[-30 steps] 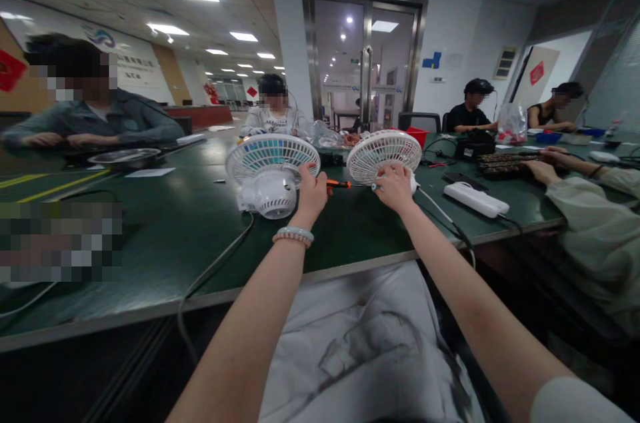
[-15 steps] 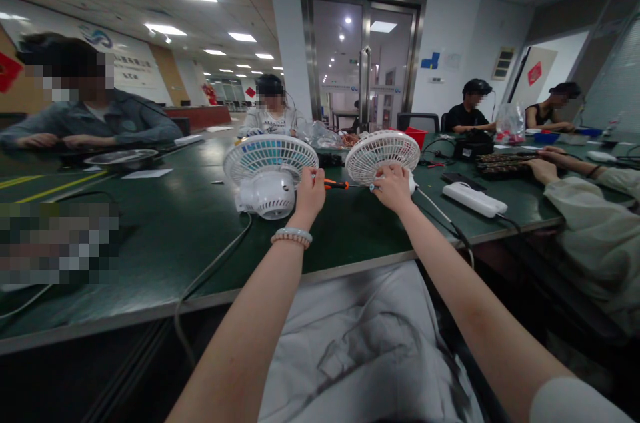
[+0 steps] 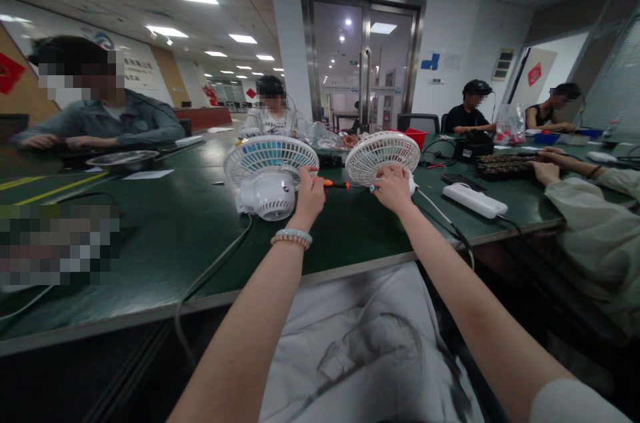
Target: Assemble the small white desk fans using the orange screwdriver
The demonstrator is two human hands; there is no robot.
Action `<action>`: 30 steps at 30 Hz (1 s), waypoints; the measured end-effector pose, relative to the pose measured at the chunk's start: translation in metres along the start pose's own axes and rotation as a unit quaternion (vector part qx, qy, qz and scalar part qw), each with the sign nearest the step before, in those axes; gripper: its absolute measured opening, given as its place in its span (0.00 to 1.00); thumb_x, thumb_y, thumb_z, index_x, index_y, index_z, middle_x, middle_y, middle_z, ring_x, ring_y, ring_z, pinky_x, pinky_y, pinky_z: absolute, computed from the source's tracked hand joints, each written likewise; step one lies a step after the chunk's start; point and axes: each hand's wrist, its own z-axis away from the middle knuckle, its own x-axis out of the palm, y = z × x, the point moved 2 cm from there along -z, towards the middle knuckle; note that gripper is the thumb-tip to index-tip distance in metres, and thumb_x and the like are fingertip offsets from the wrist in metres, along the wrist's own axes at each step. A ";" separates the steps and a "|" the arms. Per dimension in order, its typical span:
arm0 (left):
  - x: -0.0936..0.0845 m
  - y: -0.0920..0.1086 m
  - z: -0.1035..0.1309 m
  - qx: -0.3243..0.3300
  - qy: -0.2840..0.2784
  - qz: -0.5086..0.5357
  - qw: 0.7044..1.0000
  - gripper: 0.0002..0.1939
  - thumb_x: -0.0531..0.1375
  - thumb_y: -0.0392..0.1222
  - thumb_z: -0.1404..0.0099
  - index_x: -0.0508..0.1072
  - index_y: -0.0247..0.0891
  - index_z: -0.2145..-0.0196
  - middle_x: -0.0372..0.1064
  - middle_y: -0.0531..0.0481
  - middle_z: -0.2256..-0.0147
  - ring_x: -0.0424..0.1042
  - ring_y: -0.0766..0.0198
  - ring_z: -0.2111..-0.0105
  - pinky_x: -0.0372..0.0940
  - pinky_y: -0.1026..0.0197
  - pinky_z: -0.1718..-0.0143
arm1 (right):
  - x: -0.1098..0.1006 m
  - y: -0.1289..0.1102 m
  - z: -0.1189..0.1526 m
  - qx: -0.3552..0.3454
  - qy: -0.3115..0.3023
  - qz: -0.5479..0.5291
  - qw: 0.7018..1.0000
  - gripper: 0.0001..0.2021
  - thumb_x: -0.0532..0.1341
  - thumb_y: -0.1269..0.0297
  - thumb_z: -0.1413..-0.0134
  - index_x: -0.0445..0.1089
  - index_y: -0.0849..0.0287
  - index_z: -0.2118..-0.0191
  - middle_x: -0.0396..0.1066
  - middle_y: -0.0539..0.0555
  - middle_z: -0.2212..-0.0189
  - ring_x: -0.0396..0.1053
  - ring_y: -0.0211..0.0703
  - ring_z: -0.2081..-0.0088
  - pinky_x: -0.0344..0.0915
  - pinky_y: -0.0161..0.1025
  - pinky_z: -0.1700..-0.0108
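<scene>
Two white fans lie on the dark green table. The left fan [image 3: 270, 173] shows its round grille and rounded motor housing. My left hand [image 3: 311, 191] is beside that housing, fingers closed around the end of an orange and black screwdriver [image 3: 336, 184]. The screwdriver lies sideways, its shaft pointing right toward my other hand. My right hand [image 3: 393, 187] has its fingers bent over the lower part of the right fan [image 3: 383, 153], gripping it near its motor side. Its fingertips meet the area by the screwdriver's tip, and what they pinch there is too small to tell.
A white power strip [image 3: 474, 200] lies right of the right fan. A cable [image 3: 215, 263] hangs over the table's front edge. Behind stand a red container [image 3: 416, 137] and plastic bags [image 3: 320, 135]. Several people sit around the table; a co-worker's hands [image 3: 547, 166] are at the right.
</scene>
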 end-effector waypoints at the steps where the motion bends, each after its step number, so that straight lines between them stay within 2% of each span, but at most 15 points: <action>1: 0.000 0.000 -0.001 0.000 -0.001 -0.017 1.000 0.15 0.46 0.44 0.38 0.54 0.37 0.54 0.58 0.56 0.80 0.61 0.67 0.82 0.58 0.62 0.77 | 0.000 0.000 0.000 0.001 0.000 -0.001 1.000 0.11 0.55 0.59 0.49 0.75 0.51 0.67 0.63 0.53 0.53 0.49 0.52 0.51 0.44 0.50 0.52; 6: -0.004 0.002 -0.003 0.028 0.038 -0.118 0.992 0.16 0.46 0.53 0.38 0.61 0.38 0.64 0.61 0.51 0.75 0.64 0.62 0.73 0.59 0.59 0.69 | 0.000 0.000 0.000 0.003 -0.003 -0.002 1.000 0.10 0.56 0.59 0.49 0.75 0.51 0.67 0.63 0.53 0.53 0.49 0.52 0.51 0.44 0.50 0.52; 9: -0.004 0.001 -0.003 0.011 0.029 -0.104 0.994 0.16 0.46 0.54 0.38 0.62 0.38 0.65 0.61 0.51 0.77 0.64 0.62 0.74 0.58 0.59 0.69 | -0.001 0.000 0.000 0.000 -0.003 -0.001 1.000 0.10 0.56 0.60 0.49 0.75 0.51 0.67 0.63 0.53 0.53 0.49 0.52 0.51 0.44 0.50 0.51; 13: -0.002 0.001 0.000 -0.020 -0.014 -0.015 1.000 0.12 0.43 0.45 0.37 0.60 0.38 0.61 0.58 0.54 0.80 0.61 0.65 0.81 0.58 0.61 0.75 | -0.002 -0.001 0.000 -0.001 -0.004 0.001 1.000 0.11 0.55 0.59 0.49 0.74 0.51 0.66 0.63 0.53 0.53 0.49 0.52 0.51 0.44 0.50 0.52; 16: -0.001 0.002 0.001 -0.011 -0.015 0.012 1.000 0.12 0.43 0.37 0.40 0.60 0.38 0.60 0.57 0.54 0.80 0.61 0.66 0.81 0.57 0.62 0.77 | -0.002 -0.001 0.000 0.001 -0.011 0.001 1.000 0.10 0.55 0.59 0.49 0.74 0.51 0.66 0.63 0.52 0.53 0.49 0.52 0.51 0.43 0.51 0.51; 19: -0.002 0.002 0.001 -0.007 -0.006 -0.001 1.000 0.12 0.43 0.36 0.42 0.61 0.38 0.61 0.57 0.54 0.79 0.60 0.67 0.80 0.58 0.62 0.76 | -0.002 -0.001 -0.001 0.003 -0.011 0.000 1.000 0.10 0.56 0.59 0.49 0.75 0.51 0.66 0.63 0.52 0.53 0.49 0.52 0.51 0.44 0.50 0.52; 27: -0.004 0.002 -0.003 0.020 0.023 -0.104 0.994 0.14 0.47 0.50 0.38 0.63 0.38 0.63 0.61 0.52 0.76 0.64 0.63 0.73 0.59 0.60 0.68 | 0.000 0.000 0.000 0.001 -0.001 0.001 1.000 0.10 0.56 0.59 0.49 0.75 0.51 0.67 0.63 0.53 0.53 0.49 0.52 0.51 0.44 0.50 0.52; 30: -0.004 0.001 -0.003 0.016 0.016 -0.115 0.993 0.17 0.46 0.53 0.38 0.64 0.38 0.66 0.60 0.53 0.79 0.64 0.63 0.74 0.58 0.60 0.69 | 0.000 0.000 0.000 0.001 -0.008 0.000 1.000 0.10 0.56 0.59 0.49 0.74 0.51 0.67 0.62 0.52 0.52 0.49 0.52 0.51 0.44 0.50 0.52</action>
